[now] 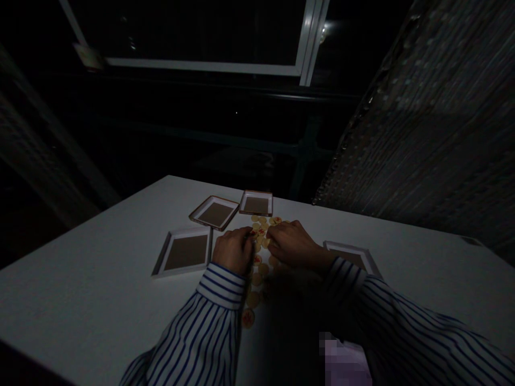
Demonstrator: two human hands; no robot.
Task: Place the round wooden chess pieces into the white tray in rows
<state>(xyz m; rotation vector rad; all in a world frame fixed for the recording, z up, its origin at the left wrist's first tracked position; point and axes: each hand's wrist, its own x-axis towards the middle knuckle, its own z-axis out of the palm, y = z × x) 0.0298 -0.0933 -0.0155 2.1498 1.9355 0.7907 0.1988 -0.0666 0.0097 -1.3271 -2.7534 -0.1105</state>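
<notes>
Round pale wooden xiangqi pieces (263, 269), some with red characters, lie in a loose strip down the middle of the white table (120, 252). At the left edge of the strip, my left hand (233, 249) is curled closed, a red-marked piece showing at its fingertips. My right hand (292, 243) reaches in from the right, back up and fingers bent down, with a piece at its fingertips. Between the two hands lies a cluster of pieces (260, 226), some overlapping. The undersides of both hands are hidden, and dim light blurs the markings.
Left of the pieces are a shallow box half (187, 252) and another box half (214, 213). A third box half (256, 203) stands behind the pieces. A fourth box half (350, 256) is partly covered by my right arm. A bubble-textured sheet (426, 118) rises at right.
</notes>
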